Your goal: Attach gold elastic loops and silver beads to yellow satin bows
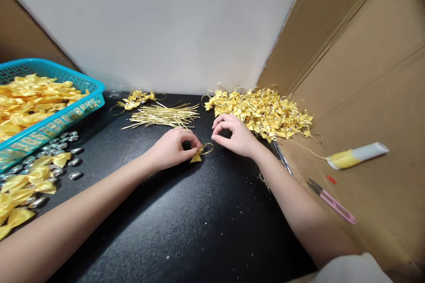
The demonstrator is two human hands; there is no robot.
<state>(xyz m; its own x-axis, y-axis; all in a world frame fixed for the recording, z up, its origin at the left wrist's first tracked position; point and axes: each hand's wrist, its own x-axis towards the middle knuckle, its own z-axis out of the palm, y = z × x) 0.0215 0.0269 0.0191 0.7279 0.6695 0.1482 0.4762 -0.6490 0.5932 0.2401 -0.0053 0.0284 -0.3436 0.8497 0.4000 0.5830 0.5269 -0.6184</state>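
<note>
My left hand [175, 148] pinches a small yellow ribbon bow [196, 158] between thumb and fingers, just above the black tabletop. From the bow a thin gold wire loop [208, 148] sticks out to the right. Close by on the right, my right hand [235, 135] is curled with thumb and index fingertips nearly together; whether anything thin is between them I cannot make out. Behind my hands lies a bundle of gold wire ties [164, 116]. A large heap of finished-looking yellow bows with wire loops [265, 115] sits beyond my right hand.
A blue basket [96, 90] of yellow bows stands at left. Before it lie silver beads [75, 175] and loose bows [43, 177]. A few looped bows [136, 98] rest at the back. Pink thread snips [337, 203] and a yellow-white tube [358, 155] are on the right-hand cardboard.
</note>
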